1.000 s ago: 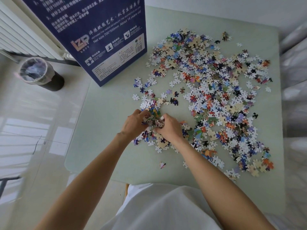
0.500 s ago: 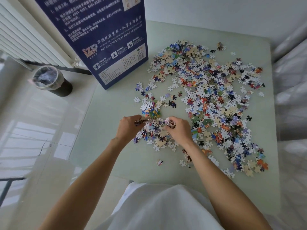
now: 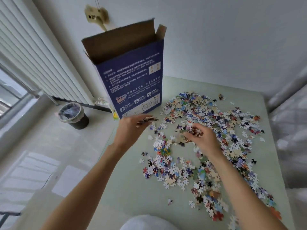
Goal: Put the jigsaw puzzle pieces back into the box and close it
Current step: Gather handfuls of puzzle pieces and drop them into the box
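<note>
A tall dark-blue puzzle box stands upright at the table's far left corner, its top flaps open and the brown inside showing. Loose jigsaw pieces lie scattered over the middle and right of the pale green table. My left hand is raised just in front of the box's lower face, fingers closed on a small bunch of pieces. My right hand hovers above the pile, to the right of the box, also clutching a handful of pieces. Both hands are blurred.
A black waste bin with a plastic liner stands on the floor left of the table, below a white radiator. A white wall rises behind the box. One stray piece lies near the table's front edge.
Both hands have lifted off the table with pieces in them and moved toward the box. The camera has tilted up, so the box's open top now shows.
</note>
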`<state>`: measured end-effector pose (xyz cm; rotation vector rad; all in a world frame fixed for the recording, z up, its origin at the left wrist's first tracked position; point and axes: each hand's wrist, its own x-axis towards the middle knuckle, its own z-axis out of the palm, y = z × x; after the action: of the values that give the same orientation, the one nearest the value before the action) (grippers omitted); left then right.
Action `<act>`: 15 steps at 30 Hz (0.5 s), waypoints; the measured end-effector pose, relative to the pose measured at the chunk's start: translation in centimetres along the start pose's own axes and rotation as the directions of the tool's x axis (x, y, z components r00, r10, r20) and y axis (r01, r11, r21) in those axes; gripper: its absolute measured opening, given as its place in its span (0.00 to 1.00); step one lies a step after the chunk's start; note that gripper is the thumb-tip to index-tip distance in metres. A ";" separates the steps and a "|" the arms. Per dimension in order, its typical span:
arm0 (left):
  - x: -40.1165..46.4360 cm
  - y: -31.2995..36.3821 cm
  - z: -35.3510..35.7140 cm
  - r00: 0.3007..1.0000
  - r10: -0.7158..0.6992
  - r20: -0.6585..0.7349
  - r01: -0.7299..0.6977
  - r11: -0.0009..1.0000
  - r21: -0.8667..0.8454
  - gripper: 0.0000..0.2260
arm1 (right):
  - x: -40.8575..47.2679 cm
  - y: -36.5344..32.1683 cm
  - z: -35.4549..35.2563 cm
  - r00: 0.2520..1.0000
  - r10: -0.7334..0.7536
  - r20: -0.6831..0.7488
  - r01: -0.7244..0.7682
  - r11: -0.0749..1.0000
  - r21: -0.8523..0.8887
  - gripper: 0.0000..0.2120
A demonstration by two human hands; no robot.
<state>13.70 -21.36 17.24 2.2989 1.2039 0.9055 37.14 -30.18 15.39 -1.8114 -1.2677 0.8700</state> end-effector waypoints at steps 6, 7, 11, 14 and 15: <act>11.0 1.1 -8.4 0.911 0.225 -0.346 -0.182 0.971 0.153 0.11 | 6.2 -7.9 -2.5 0.982 -0.120 -0.149 0.149 0.969 0.197 0.19; 12.5 0.8 -9.2 0.908 0.206 -0.365 -0.145 0.972 0.187 0.11 | 7.1 -9.2 -2.8 0.977 -0.148 -0.151 0.179 0.960 0.215 0.15; 17.2 -1.5 -10.4 0.934 0.103 -0.341 0.001 0.956 0.293 0.12 | 11.1 -14.3 -3.0 0.944 -0.283 -0.167 0.317 0.919 0.235 0.05; 18.4 -3.2 -10.5 0.958 0.034 -0.285 0.064 0.943 0.328 0.12 | 14.4 -16.7 -2.6 0.927 -0.336 -0.166 0.367 0.903 0.223 0.06; 18.5 -3.8 -10.5 0.966 0.005 -0.259 0.087 0.935 0.343 0.12 | 15.7 -17.4 -2.4 0.925 -0.348 -0.155 0.376 0.901 0.217 0.07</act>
<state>11.96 -3.39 29.20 2.4710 1.6357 1.0717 35.78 -11.66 29.89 -1.3535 -1.3084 0.6704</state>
